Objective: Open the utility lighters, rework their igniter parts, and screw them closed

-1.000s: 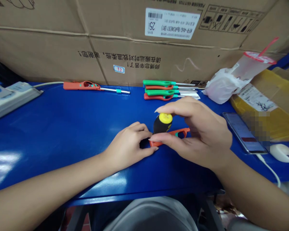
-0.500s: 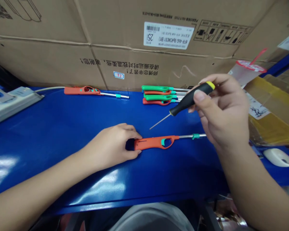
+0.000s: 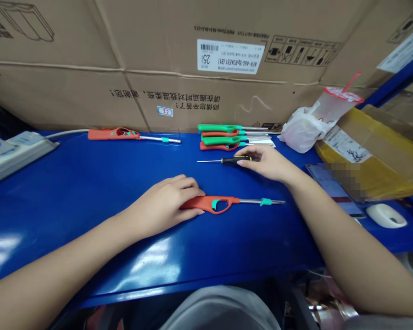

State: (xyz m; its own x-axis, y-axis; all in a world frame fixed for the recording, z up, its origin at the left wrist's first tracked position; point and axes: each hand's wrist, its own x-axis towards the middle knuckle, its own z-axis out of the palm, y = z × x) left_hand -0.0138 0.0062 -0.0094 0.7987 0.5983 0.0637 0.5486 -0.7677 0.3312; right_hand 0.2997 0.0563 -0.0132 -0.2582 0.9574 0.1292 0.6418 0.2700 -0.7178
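Note:
My left hand (image 3: 174, 199) is closed around the handle end of an orange long-nosed lighter (image 3: 206, 203), which lies on the blue table (image 3: 131, 256) with its metal tube pointing right. A green trigger shows in its loop. Farther back, my right hand (image 3: 266, 161) grips a small screwdriver (image 3: 232, 160) by its black and yellow handle. The thin shaft points left, low over the tabletop or resting on it; I cannot tell which. Just behind it lie several green and orange lighters (image 3: 223, 140) side by side. One more orange lighter (image 3: 113, 134) lies at the back left.
A large cardboard box (image 3: 89, 101) stands along the back. At the left is a power strip (image 3: 17, 153). On the right are a bagged drink cup (image 3: 333, 105), a yellow-taped carton (image 3: 375, 156), a phone (image 3: 333, 188) and a white mouse-like object (image 3: 386, 216).
My right hand has lowered the screwdriver toward the back of the table, near the lighter pile, turning it nearly level. My left hand has slid farther over the orange lighter's handle.

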